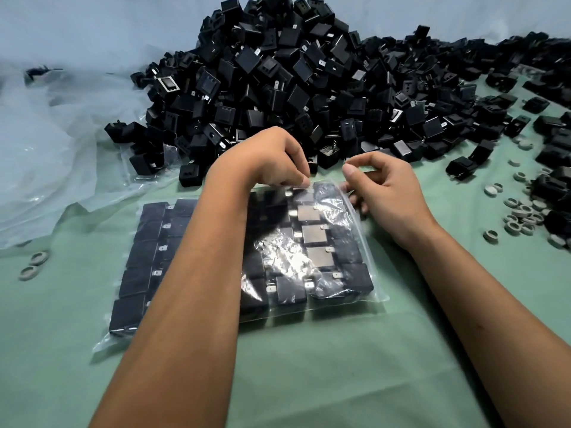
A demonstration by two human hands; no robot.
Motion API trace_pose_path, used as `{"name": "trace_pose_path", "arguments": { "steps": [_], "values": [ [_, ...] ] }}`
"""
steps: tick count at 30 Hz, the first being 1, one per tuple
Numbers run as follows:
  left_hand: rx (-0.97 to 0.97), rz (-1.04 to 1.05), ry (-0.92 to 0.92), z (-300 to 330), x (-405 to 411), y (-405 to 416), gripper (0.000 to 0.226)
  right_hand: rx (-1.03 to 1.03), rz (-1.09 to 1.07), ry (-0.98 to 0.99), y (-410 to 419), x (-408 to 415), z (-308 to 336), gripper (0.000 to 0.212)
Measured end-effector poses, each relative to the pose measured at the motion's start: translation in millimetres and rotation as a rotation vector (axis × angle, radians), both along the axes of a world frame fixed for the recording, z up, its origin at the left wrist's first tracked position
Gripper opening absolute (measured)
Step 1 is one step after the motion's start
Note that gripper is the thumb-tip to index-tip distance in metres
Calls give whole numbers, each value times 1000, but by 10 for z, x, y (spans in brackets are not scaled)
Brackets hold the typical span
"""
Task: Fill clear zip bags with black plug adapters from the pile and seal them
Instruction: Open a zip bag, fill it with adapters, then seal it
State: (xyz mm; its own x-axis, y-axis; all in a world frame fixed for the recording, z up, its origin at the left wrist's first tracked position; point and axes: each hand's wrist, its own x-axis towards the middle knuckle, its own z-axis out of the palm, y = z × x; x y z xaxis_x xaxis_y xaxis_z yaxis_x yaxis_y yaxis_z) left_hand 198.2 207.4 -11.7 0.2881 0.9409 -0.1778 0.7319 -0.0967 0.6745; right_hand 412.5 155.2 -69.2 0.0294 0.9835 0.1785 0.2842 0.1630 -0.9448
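**benchrat:** Green cloth (309,366) covers our whole table, and going from the left we've got crumpled clear plastic sheeting (46,149) with a couple of white rings (34,264) lying near its edge.

**zipseal_99:** Yep, then in the middle sits our clear zip bag (309,257), lying flat on the cloth and packed with rows of black plug adapters (355,273).

**benchrat:** Our left hand (272,159) is curled over the bag's top edge, fingertips pinching the seal strip. Our right hand (386,186) pinches the same edge at its right corner, thumb and forefinger closed together.

**zipseal_99:** Behind the hands is the big pile of loose adapters (293,72), spreading off to the right, where more white rings (522,214) are scattered on the cloth.
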Motion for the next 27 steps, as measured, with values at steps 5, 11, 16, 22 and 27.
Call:
{"name": "trace_pose_path", "arguments": {
  "steps": [5,11,16,22,27],
  "values": [
    [-54,-14,70,13,-76,-31,13,1,11,-89,-34,-33,-12,27],
    [8,30,79,-16,33,-21,30,8,-85,-111,-60,-96,10,25],
    [23,17,69,-61,116,-15,24,14,-99,-138,-82,-100,38,26],
    [19,42,84,-57,146,-7,24,138,-234,-312,-27,-63,6,13],
    [139,-44,-4,-33,196,-43,18,123,-334,-850,128,174,-8,44]
  ]
}}
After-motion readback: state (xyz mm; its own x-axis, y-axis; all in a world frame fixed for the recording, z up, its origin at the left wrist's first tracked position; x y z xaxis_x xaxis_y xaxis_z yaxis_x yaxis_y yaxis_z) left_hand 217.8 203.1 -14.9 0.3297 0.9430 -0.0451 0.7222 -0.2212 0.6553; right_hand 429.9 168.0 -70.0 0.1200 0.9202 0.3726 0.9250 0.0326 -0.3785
